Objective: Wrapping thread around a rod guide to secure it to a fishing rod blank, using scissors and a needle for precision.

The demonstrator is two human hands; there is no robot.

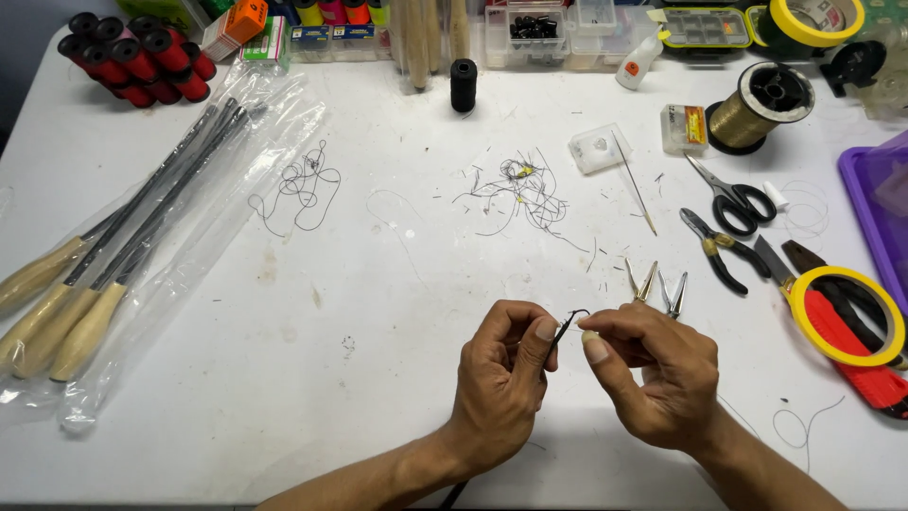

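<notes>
My left hand (pixel 501 378) pinches a thin black wire-like piece with a curled top end (pixel 567 324) between thumb and fingers, low in the middle of the white table (pixel 378 312). My right hand (pixel 657 374) is close beside it, its thumb and forefinger closed at the piece's upper end. The two hands almost touch. What the right fingertips hold beyond the piece is too small to tell.
Small tweezers (pixel 641 281) and a clip (pixel 672 293) lie just behind my right hand. Pliers (pixel 719 251), scissors (pixel 733 199), a yellow tape ring (pixel 845 314) over a red cutter sit right. Bagged wooden-handled rods (pixel 113 265) lie left. Thread scraps (pixel 520 194) and spools sit farther back.
</notes>
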